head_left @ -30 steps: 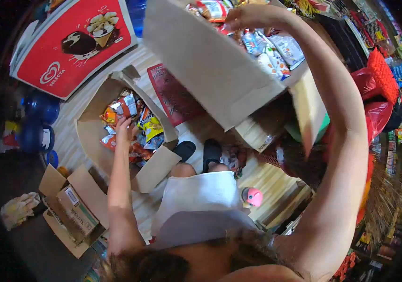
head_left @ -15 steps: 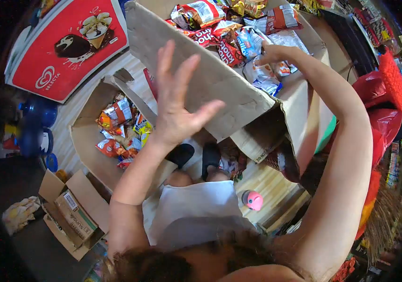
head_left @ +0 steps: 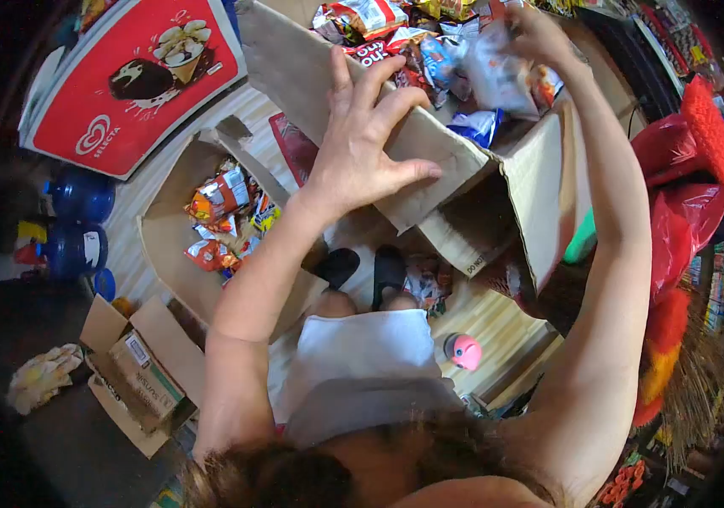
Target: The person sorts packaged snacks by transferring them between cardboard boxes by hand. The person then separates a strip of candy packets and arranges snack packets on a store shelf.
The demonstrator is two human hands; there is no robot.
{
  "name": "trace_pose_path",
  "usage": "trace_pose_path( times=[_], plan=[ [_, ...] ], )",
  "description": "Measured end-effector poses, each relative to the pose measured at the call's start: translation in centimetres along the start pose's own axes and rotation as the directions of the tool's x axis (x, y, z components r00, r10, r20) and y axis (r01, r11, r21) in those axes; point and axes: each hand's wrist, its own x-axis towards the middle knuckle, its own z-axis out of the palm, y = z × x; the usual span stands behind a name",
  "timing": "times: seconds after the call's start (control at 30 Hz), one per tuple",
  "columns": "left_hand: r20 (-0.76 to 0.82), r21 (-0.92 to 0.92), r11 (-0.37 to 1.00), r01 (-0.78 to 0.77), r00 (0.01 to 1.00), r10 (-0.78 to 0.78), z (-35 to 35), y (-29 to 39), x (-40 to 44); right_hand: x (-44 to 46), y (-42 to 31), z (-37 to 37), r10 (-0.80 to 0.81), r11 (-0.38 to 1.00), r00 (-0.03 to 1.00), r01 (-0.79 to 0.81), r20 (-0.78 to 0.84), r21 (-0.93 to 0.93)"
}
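A large cardboard box (head_left: pixel 455 152) full of snack packs stands at the top of the head view. My right hand (head_left: pixel 544 38) reaches into it, fingers closed on the top of a translucent plastic bag (head_left: pixel 497 80) with orange-white contents. Beneath that bag lie a blue-white pack (head_left: pixel 438 63) and a dark blue pack (head_left: pixel 476 127). My left hand (head_left: pixel 366 140) is open with fingers spread, in front of the box's near wall; whether its fingertips touch the wall I cannot tell. Red packs (head_left: pixel 368 55) sit in the box just beyond it.
A second carton (head_left: pixel 167 229) holding snack packs stands on the floor at left. A smaller opened box (head_left: pixel 142 372) is below it. A red ice-cream sign (head_left: pixel 133 85), blue water jugs (head_left: pixel 78 199), a pink object (head_left: pixel 463 351) and red plastic bags (head_left: pixel 688 207) surround me.
My right hand has moved up and away, lifting the translucent bag and uncovering more of the dark blue pack. My left hand has shifted right and lower, toward the box wall.
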Motion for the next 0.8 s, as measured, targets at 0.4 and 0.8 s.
trace_pose_path(
  times=[0.4,0.8],
  plan=[
    [-0.067,-0.849,0.516,0.116,0.944,-0.323,-9.8,-1.1,-5.8,-5.3,-26.8,-11.1,-0.170,0.374,0.859,0.510,-0.483,0.775],
    [0.268,-0.917,-0.326,-0.231,0.249,-0.931,-6.9,-5.2,-30.9,-12.8,-37.5,8.1,-0.346,0.128,0.839,-0.401,0.420,0.907]
  ],
)
